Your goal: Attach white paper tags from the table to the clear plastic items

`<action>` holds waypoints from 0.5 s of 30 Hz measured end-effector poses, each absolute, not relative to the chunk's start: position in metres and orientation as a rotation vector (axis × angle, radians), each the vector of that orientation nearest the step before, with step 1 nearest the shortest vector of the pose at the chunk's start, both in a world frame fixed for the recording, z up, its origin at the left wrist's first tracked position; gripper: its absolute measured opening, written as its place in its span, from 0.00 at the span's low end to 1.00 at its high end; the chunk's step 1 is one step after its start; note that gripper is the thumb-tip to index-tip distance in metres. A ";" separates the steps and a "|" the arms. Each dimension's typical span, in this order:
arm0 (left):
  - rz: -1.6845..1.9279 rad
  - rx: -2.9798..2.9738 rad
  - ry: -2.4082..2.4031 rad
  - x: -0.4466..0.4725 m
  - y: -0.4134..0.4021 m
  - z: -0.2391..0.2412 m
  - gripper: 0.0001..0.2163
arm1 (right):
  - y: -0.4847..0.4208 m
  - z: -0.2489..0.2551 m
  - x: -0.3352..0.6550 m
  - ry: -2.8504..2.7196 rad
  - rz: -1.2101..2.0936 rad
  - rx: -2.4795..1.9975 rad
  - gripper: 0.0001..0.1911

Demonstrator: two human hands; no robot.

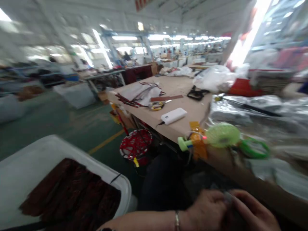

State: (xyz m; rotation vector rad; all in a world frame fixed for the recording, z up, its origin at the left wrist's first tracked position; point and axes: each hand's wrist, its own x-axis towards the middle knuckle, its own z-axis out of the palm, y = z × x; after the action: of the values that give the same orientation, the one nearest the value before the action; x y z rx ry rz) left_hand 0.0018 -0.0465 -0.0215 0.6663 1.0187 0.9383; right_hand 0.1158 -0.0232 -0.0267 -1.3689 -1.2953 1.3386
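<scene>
My left hand (207, 207), with a bracelet at the wrist, is at the lower right, its fingers closed in a pinch. Against it my right hand (255, 211) is closed too, thumb and fingers drawn together. Between the fingertips shows a small pale grey piece (228, 197), too blurred to name. Both hands are low, over dark shadow beside the table edge. Nearest above them are a light-green fan (223, 135) and orange tape (199, 144) at the table's corner.
A white tub (79, 154) holds dark brown pieces (74, 192) at lower left. A red-lined basket (136, 144) stands under the table (178, 131). On the table lie a white power bank (173, 115), yellow-handled cutters (157, 106) and brown strips (130, 101). Plastic-wrapped goods (240, 110) lie right.
</scene>
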 end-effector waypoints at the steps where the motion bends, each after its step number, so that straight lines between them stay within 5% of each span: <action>1: 0.908 0.682 1.048 0.005 -0.046 -0.020 0.21 | -0.025 -0.022 0.129 -1.273 1.453 -1.352 0.14; 8: 0.838 0.839 1.058 0.001 -0.028 -0.011 0.17 | -0.012 -0.013 0.131 -1.062 1.580 -1.193 0.13; 15: 0.869 1.203 1.176 -0.008 0.002 -0.002 0.07 | 0.006 -0.021 0.129 -1.090 1.333 -1.156 0.09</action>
State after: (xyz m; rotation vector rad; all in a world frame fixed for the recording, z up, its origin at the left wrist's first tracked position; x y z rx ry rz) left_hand -0.0085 0.0023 -0.0021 1.2029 1.1758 0.8695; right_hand 0.1294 0.0062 -0.0205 -1.1564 -1.0902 1.3326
